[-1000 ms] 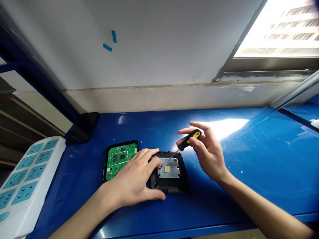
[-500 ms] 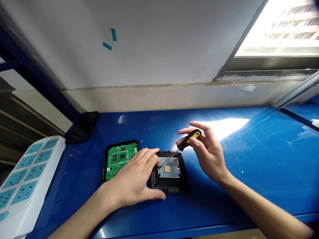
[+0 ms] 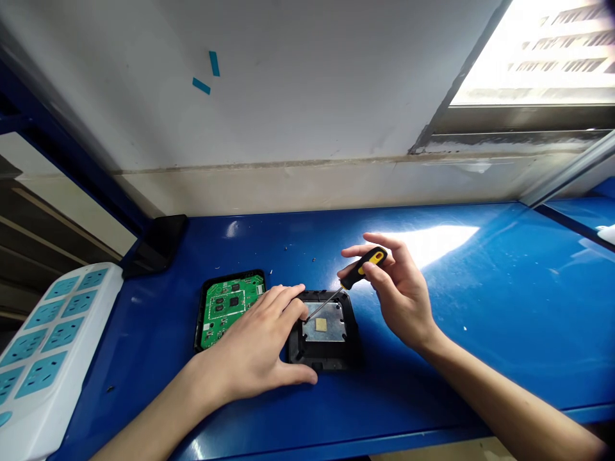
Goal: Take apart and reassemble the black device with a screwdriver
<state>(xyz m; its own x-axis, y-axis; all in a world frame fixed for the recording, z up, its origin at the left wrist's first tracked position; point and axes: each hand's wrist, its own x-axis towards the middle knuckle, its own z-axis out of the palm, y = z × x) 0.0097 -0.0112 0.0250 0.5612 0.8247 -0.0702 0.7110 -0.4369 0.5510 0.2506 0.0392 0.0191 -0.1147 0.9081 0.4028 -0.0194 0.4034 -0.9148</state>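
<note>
My right hand (image 3: 401, 288) pinches a black-and-yellow screwdriver (image 3: 361, 270) between thumb and fingers, some fingers raised. Its thin shaft slants down left, the tip at the left edge of a silver metal plate (image 3: 331, 330). That plate, with a tan square pad (image 3: 321, 324) on it, lies inside a black plastic cover (image 3: 353, 349). My left hand (image 3: 262, 342) grips the cover's left side, fingers at the far edge and thumb along the near edge. Partly behind my left hand is a green circuit board (image 3: 228, 301) in a black shell (image 3: 197, 323).
A white power strip (image 3: 72, 390) with blue sockets stands at the left. Behind it, a black phone-like slab (image 3: 161, 243) leans at the corner. Small screw-like bits (image 3: 314, 260) lie on the blue table (image 3: 432, 397). A wall (image 3: 288, 186) closes the back.
The whole view has shifted slightly. Both hands, the screwdriver and the cover keep nearly the same positions relative to each other.
</note>
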